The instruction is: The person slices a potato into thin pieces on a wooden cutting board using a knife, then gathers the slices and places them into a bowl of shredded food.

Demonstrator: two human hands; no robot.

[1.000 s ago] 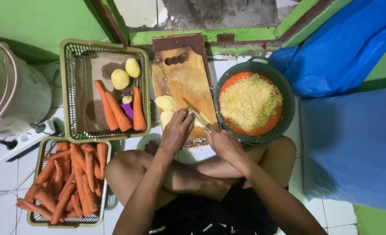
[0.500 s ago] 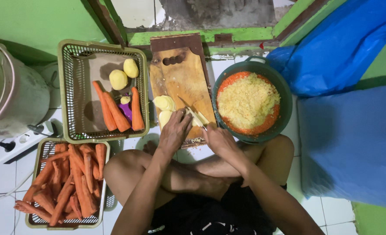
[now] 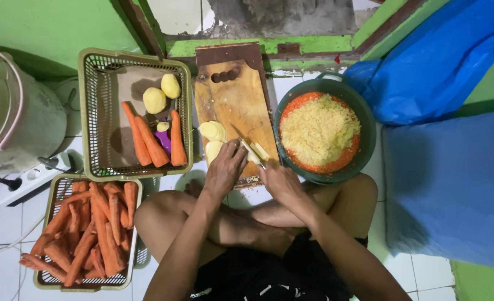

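Wooden and brown, the worn cutting board (image 3: pixel 233 95) bears pale potato slices (image 3: pixel 212 131) at its near end, where our left hand (image 3: pixel 225 169) presses down on them and our right hand (image 3: pixel 277 179) grips the slim steel knife (image 3: pixel 248 147).

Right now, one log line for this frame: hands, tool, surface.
left hand: steadying potato pieces | right hand: gripping knife, blade down on potato | surface: wooden cutting board | bowl: beside board

L hand (image 3: pixel 225 170), R hand (image 3: pixel 279 181) both clenched
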